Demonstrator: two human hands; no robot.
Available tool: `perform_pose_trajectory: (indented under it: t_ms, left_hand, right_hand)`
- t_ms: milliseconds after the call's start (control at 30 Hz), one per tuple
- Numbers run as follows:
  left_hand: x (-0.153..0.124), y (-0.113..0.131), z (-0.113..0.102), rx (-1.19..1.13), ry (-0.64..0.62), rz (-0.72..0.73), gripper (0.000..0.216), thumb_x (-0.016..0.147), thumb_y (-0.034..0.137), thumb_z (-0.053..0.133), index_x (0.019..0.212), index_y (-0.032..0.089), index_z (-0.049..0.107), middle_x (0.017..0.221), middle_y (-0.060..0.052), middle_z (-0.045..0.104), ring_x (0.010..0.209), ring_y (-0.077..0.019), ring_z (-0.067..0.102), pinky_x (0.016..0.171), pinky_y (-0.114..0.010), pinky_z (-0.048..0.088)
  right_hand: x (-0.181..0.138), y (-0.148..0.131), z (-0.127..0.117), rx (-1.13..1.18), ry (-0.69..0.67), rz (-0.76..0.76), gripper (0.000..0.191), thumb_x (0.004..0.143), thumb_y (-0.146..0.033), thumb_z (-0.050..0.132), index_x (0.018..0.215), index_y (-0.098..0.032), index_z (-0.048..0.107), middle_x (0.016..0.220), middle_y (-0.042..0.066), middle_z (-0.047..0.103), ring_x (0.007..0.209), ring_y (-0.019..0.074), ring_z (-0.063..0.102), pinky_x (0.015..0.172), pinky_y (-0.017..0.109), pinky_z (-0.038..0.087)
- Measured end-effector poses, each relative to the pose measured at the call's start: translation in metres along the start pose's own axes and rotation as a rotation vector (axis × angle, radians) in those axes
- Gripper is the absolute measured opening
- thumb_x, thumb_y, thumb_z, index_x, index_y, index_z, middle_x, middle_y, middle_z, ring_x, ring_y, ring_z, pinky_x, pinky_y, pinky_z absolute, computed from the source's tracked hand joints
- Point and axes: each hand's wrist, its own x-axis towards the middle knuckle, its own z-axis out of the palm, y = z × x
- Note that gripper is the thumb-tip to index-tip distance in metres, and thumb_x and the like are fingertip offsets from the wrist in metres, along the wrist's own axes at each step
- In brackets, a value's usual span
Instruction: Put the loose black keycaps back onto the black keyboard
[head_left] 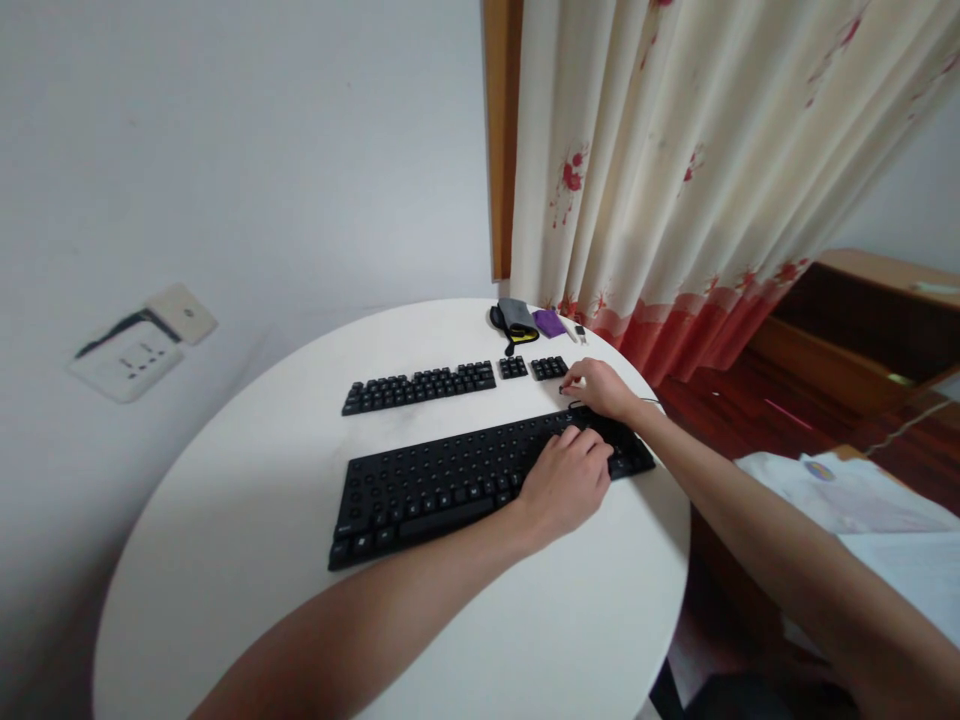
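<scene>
A black keyboard (442, 485) lies at a slant on the round white table; in its upper rows many keys look stripped of their caps, while the bottom rows carry caps. My left hand (570, 475) rests on its right part, fingers bent and close together on it, covering the keys there. Beyond the keyboard's far right corner, my right hand (598, 388) pinches a small black keycap at its fingertips. Just past it, loose black keycaps stand grouped in a long block (420, 387), a small block (513, 367) and another block (549, 368).
At the table's (225, 560) far edge lie a grey pouch (517, 317), a purple cloth (549, 322) and small white-and-black items (574, 332). A curtain (645, 200) hangs behind. A wall socket (135, 360) is at left. White bags (847, 500) lie off to the right.
</scene>
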Motion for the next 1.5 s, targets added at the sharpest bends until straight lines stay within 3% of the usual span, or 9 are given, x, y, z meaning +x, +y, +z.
perform_pose_trajectory:
  t_ms: [167, 433, 633, 867, 1100, 1300, 1500]
  left_hand:
    - [0.0, 0.004, -0.003, 0.059, -0.02, 0.042, 0.033, 0.098, 0.031, 0.042, 0.126, 0.021, 0.056, 0.118, -0.006, 0.058, 0.104, -0.0232, 0.049, 0.086, -0.039, 0.044]
    - [0.001, 0.004, 0.0, 0.104, -0.047, 0.046, 0.033, 0.097, 0.033, 0.044, 0.125, 0.022, 0.056, 0.118, -0.007, 0.056, 0.107, -0.0246, 0.047, 0.085, -0.039, 0.043]
    - [0.001, 0.005, -0.003, 0.106, -0.053, 0.046, 0.031, 0.097, 0.03, 0.044, 0.124, 0.021, 0.055, 0.118, -0.006, 0.057, 0.106, -0.0235, 0.047, 0.088, -0.038, 0.043]
    - [0.001, 0.004, 0.002, 0.095, -0.041, 0.037, 0.031, 0.097, 0.031, 0.044, 0.125, 0.022, 0.054, 0.118, -0.005, 0.057, 0.107, -0.0237, 0.047, 0.09, -0.038, 0.042]
    - [0.002, 0.005, 0.0, 0.076, -0.027, 0.029, 0.03, 0.096, 0.03, 0.048, 0.123, 0.021, 0.057, 0.117, -0.006, 0.056, 0.106, -0.0241, 0.048, 0.088, -0.039, 0.043]
    - [0.002, 0.003, -0.002, 0.022, 0.017, 0.004, 0.024, 0.097, 0.022, 0.042, 0.111, 0.018, 0.062, 0.105, -0.006, 0.06, 0.102, -0.0215, 0.049, 0.092, -0.037, 0.043]
    - [0.002, 0.003, 0.002, 0.02, -0.013, 0.018, 0.023, 0.096, 0.021, 0.044, 0.1, 0.017, 0.066, 0.102, -0.006, 0.063, 0.103, -0.022, 0.051, 0.09, -0.037, 0.044]
  right_hand:
    - [-0.04, 0.001, -0.029, 0.21, 0.116, 0.038, 0.012, 0.083, -0.032, 0.066, 0.084, -0.021, 0.072, 0.087, 0.004, 0.072, 0.081, 0.0201, 0.063, 0.074, 0.033, 0.048]
    - [-0.121, 0.005, -0.052, 0.327, 0.048, 0.018, 0.01, 0.083, -0.032, 0.069, 0.084, -0.022, 0.071, 0.089, 0.006, 0.071, 0.085, 0.0208, 0.064, 0.081, 0.036, 0.051]
    - [-0.123, 0.002, -0.052, 0.284, -0.008, -0.069, 0.008, 0.086, -0.027, 0.066, 0.083, -0.022, 0.071, 0.088, 0.006, 0.07, 0.085, 0.021, 0.063, 0.078, 0.036, 0.052]
    - [-0.123, -0.009, -0.06, 0.122, -0.086, -0.189, 0.018, 0.092, -0.026, 0.056, 0.089, -0.024, 0.074, 0.095, 0.008, 0.069, 0.091, 0.0214, 0.061, 0.081, 0.037, 0.052]
    - [-0.137, -0.018, -0.061, 0.044, -0.057, -0.1, 0.024, 0.093, -0.03, 0.052, 0.086, -0.024, 0.074, 0.108, 0.01, 0.065, 0.101, 0.024, 0.058, 0.087, 0.042, 0.051]
    - [-0.147, -0.03, -0.044, 0.028, 0.166, 0.019, 0.024, 0.096, -0.03, 0.049, 0.1, -0.022, 0.071, 0.104, 0.01, 0.065, 0.098, 0.0237, 0.057, 0.086, 0.041, 0.048]
    - [-0.159, -0.059, -0.024, -0.143, 0.151, 0.061, 0.023, 0.095, -0.033, 0.051, 0.104, -0.025, 0.071, 0.105, 0.007, 0.068, 0.098, 0.0246, 0.057, 0.088, 0.045, 0.039]
